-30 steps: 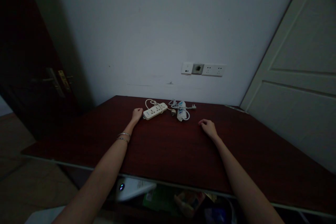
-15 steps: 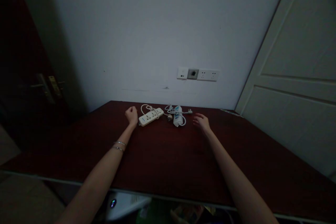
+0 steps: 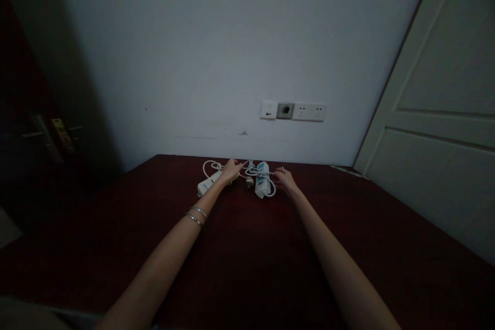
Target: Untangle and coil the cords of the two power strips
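Two white power strips lie near the back of the dark red table, their cords looped around them. My left hand (image 3: 231, 171) reaches over the left power strip (image 3: 207, 184) and hides part of it. Its fingertips are closed on the cord (image 3: 251, 169) of the right power strip (image 3: 263, 181). At that strip's other side, my right hand (image 3: 286, 180) has its fingers closed around the plug end of the same cord, and the plug is mostly covered. The left strip's plug (image 3: 249, 182) rests between the two strips.
The dark red table (image 3: 247, 247) meets a pale wall (image 3: 216, 62) just behind the strips. Wall sockets (image 3: 309, 112) and a grey outlet plate (image 3: 285, 110) sit above it. A white panelled door (image 3: 444, 165) stands at the right, and a dark door with a handle (image 3: 62, 134) at the left.
My left hand has moved right, from beside the left power strip to the right strip's cord. My right hand has moved left and closed on the plug. The view has shifted slightly.
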### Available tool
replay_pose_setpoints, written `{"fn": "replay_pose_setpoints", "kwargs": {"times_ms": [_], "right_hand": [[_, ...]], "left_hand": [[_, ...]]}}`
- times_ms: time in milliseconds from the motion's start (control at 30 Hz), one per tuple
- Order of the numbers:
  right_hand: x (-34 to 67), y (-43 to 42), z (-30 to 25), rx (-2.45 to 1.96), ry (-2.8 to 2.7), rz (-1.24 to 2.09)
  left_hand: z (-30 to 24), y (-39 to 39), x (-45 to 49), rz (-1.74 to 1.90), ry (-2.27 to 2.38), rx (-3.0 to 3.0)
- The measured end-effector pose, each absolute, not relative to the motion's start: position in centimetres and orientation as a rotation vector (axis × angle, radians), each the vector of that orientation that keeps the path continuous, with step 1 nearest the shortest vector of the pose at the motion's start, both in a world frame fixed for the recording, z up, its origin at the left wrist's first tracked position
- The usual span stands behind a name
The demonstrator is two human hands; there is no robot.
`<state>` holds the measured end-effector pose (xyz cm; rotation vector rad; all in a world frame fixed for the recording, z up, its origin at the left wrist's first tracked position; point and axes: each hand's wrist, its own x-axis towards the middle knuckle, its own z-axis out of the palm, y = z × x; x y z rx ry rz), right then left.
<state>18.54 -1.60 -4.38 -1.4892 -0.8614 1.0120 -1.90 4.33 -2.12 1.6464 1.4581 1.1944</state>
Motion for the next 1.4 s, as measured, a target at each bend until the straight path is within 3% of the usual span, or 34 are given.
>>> {"fn": "replay_pose_setpoints", "kwargs": {"times_ms": [500, 900, 1100, 1400], "right_hand": [[17.9, 2.5, -7.5, -1.428, -0.923, 0.967], [16.0, 1.8, -6.8, -1.369, -0.887, 0.918], [16.6, 1.4, -4.6, -1.319, -0.960, 0.863], [17.0, -1.8, 3.0, -1.108, -0.988, 0.891]], "left_hand": [[-3.6, 7.4, 3.7, 0.802, 1.365, 1.488], [-4.9, 7.2, 4.1, 1.041, 1.235, 1.349], [-3.5, 7.1, 4.0, 1.114, 1.099, 1.209], [2.2, 5.7, 1.3, 1.274, 0.806, 1.058]]}}
